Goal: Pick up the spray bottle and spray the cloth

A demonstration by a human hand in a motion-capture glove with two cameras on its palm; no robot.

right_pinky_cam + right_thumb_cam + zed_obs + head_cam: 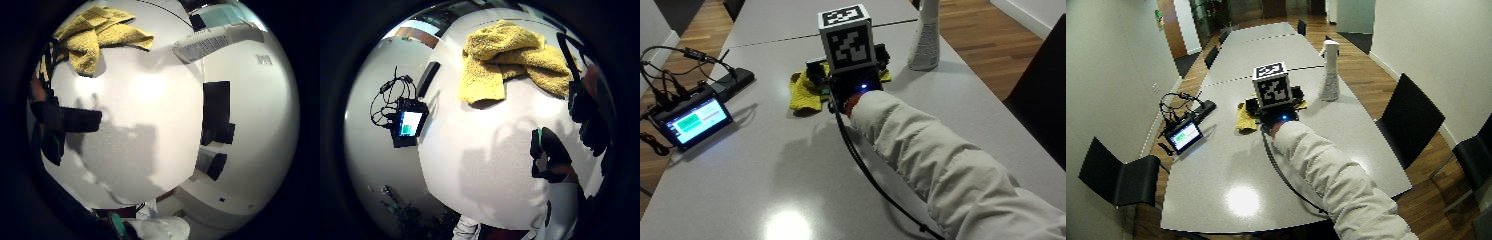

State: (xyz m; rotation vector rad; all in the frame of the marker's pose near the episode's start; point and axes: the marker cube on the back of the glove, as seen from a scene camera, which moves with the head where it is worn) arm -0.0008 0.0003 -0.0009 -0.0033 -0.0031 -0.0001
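Note:
A crumpled yellow cloth (802, 91) lies on the grey table (773, 170), partly hidden behind my gloved right hand (840, 84). The hand hovers over the table just on the near side of the cloth, palm down, holding nothing. In the palm views the cloth (515, 55) (97, 37) lies just ahead of the black fingers (67, 120), which are relaxed, with bare tabletop under the palm. The white spray bottle (927, 37) stands upright at the far right of the table, well apart from the hand, and also shows in the little finger side view as the spray bottle (215, 40).
A small lit screen (692, 120) with cables (666, 70) and a black block (733, 80) sits at the table's left edge. Black chairs (1412, 117) stand along both sides. A seam (806, 37) crosses the table beyond the cloth.

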